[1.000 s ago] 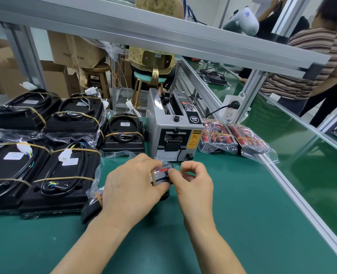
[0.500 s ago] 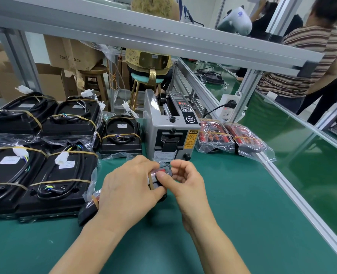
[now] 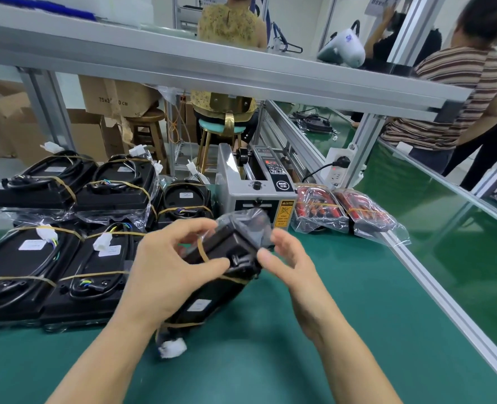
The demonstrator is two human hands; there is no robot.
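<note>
Head camera, looking down at a workbench covered in a smooth green mat (image 3: 358,316).

At centre, the person's left hand (image 3: 168,266) is clamped on a long, rounded black moulded-plastic unit (image 3: 229,255), with the thumb across its front and the fingers curled over its top. The unit is tipped up off the mat so that its squared end faces the camera, probably so that this end can be inspected or worked on. A thin tan rubber band (image 3: 201,250) loops round the unit. A crinkly clear plastic bag (image 3: 250,220) is bunched over its far end, as if partly pulled on or off. A white plastic connector (image 3: 172,347) hangs at its near end, low by the mat.

The right hand (image 3: 292,266) holds nothing. Its fingers are relaxed and slightly apart, and its thumb is right at the unit's squared end. Blur hides whether it touches.

To the left, more flat black units (image 3: 75,272) lie in rows. Each has a cable coiled on top and held down by bands, likely to keep the cables tidy.

Behind the hands stands a boxy grey metal tape dispenser (image 3: 256,196) with a yellow caution label. Just right of it lie two glossy clear bags of red parts (image 3: 349,212).
</note>
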